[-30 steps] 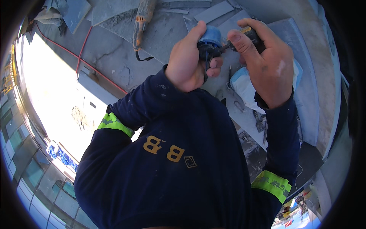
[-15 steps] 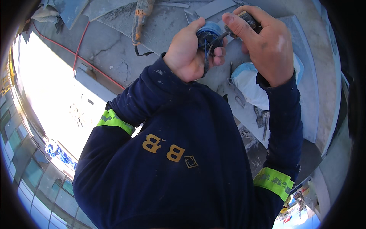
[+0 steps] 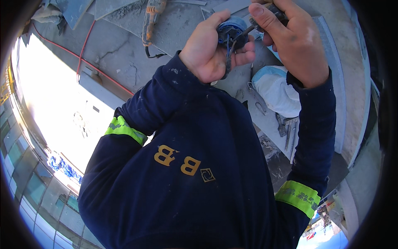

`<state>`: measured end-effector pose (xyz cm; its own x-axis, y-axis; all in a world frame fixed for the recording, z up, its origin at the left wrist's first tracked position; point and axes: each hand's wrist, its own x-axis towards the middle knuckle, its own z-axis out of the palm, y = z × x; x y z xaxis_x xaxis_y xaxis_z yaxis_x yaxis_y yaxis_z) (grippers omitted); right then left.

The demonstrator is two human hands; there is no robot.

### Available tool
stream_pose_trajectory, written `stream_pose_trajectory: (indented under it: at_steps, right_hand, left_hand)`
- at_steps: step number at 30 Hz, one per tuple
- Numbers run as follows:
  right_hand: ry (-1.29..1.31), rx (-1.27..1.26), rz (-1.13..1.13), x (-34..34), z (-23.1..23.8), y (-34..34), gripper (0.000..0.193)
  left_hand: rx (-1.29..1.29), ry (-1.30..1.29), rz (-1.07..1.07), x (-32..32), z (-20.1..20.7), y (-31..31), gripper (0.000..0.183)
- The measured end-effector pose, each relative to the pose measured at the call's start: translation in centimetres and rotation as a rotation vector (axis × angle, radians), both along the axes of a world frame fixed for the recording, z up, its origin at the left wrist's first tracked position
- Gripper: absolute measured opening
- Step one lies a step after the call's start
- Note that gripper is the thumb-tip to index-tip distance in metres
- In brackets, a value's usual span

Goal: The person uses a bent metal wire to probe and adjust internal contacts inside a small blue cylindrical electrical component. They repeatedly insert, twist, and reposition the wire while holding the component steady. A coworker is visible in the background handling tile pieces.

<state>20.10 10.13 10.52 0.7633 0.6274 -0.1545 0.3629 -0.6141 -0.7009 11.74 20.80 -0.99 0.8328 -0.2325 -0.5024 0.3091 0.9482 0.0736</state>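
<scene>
My left hand (image 3: 207, 58) is cupped palm up and closed around a blue and black round electrical connector (image 3: 233, 30). Its open face shows dark terminals, and loose wires (image 3: 228, 58) hang from it across my palm. My right hand (image 3: 302, 47) grips a dark-handled screwdriver (image 3: 279, 14) between thumb and fingers. The screwdriver's shaft points left, its tip at the connector's inside. Exactly where the tip rests is too small to tell.
A dusty orange and grey power tool (image 3: 153, 18) with a black cord lies at the far left. Red cable (image 3: 103, 74) runs across the slab. Beside my right forearm are a white and light-blue bundle (image 3: 275, 93) and several hand tools (image 3: 282, 126). A pale curved panel (image 3: 333, 83) stands right.
Both hands have shifted slightly to the right, the right one also a little farther away. The connector has turned a bit in my left hand; the screwdriver stays at it.
</scene>
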Motion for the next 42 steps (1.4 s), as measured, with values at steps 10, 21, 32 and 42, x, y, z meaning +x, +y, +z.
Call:
stream_pose_trajectory:
  at_steps: [10,21,32,42]
  right_hand:
    - [0.049,0.596,-0.233,-1.0,-0.3,-2.5,0.025]
    - [-0.154,0.230,-0.089,-5.8,-4.7,-0.9,0.013]
    - [-0.156,0.236,-0.104,-5.6,-4.7,-1.1,0.011]
    - [0.043,0.257,-0.212,-5.6,-4.8,-1.4,0.011]
  left_hand:
    - [0.074,0.018,0.198,0.4,1.1,-0.2,0.058]
    - [-0.298,-0.135,0.225,-0.9,0.5,-0.5,0.058]
    - [-0.366,-0.139,0.272,-0.9,0.3,-0.9,0.053]
    - [-0.427,-0.113,0.213,-0.8,-0.2,-0.4,0.049]
